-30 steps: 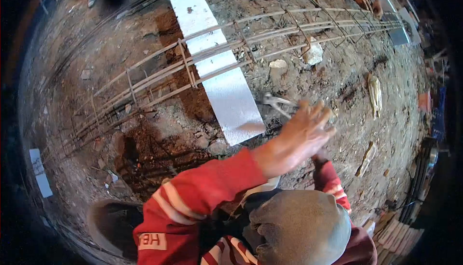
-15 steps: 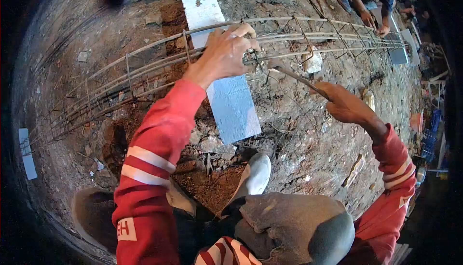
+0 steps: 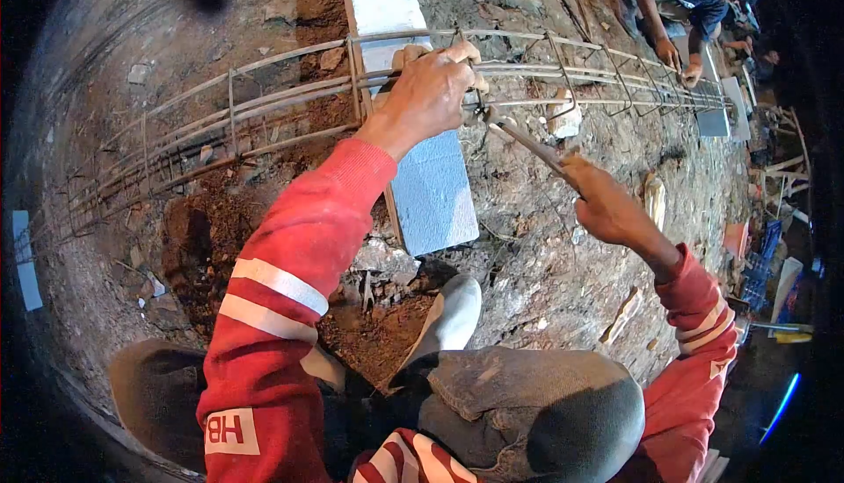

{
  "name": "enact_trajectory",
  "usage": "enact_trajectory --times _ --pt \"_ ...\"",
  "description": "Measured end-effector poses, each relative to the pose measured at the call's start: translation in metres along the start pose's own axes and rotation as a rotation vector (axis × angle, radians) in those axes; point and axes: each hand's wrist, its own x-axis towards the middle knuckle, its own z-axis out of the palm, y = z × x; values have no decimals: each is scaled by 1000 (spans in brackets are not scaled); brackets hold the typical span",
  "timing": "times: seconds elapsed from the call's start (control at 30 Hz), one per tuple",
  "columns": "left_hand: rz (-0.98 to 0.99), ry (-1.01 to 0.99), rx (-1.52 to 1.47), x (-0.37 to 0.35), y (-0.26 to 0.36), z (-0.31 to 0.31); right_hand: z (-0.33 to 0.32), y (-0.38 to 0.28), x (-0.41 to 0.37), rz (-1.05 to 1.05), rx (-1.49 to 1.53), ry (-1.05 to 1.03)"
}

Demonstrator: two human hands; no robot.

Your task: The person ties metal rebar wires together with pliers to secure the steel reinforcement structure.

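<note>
A long cage of thin steel bars and stirrups (image 3: pixel 231 114) runs across the view over a pale block (image 3: pixel 431 193). My left hand (image 3: pixel 431 87) is closed round the cage's bars above the block, with its fingertips curled over the far side. In my right hand (image 3: pixel 607 202) is a slim metal tool (image 3: pixel 532 147), gripped at its near end. The tool's tip is close to the bars, just right of my left hand's fingers. Whether the tip touches a bar or a wire is too small to tell.
Another person (image 3: pixel 681 0) crouches at the top right with both hands at the cage's far end, near another pale block (image 3: pixel 712 123). A whitish stone (image 3: pixel 563 116) lies beneath the bars. My shoe (image 3: pixel 453 312) stands below the near block.
The view has shifted slightly. My right hand and the tool have moved a little left in the picture, and the tool points more steeply. My left hand keeps its place on the bars.
</note>
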Motion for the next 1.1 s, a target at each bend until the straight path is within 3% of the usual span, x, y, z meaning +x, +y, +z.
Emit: enact_trajectory --times 0.07,0.23,0.4,0.43,0.5,0.53,0.63,0.8,1.0,1.07,1.1 --pt "9 -1 83 -2 6 -5 0 -23 4 112 -70 -66" --pt "-46 -66 129 -1 12 -11 27 -12 0 -82 -41 243" --pt "-75 -123 184 -1 13 -13 62 -13 5 115 -5 349" --pt "-74 -116 158 -1 14 -12 83 -4 12 -258 -124 625" --pt "-73 -117 143 0 13 -12 112 10 26 27 6 565" --pt "-72 -113 117 0 12 -12 116 20 37 71 81 558" --pt "-76 -116 135 0 13 -16 96 16 29 17 66 526" --pt "-78 -88 76 1 11 -9 115 -14 20 103 270 442" --pt "-72 -80 199 0 19 -19 87 -39 1 147 324 447" --pt "-71 -87 191 1 17 -15 78 -50 -3 121 290 333" --pt "-74 -89 193 1 14 -14 81 -49 0 102 487 298"
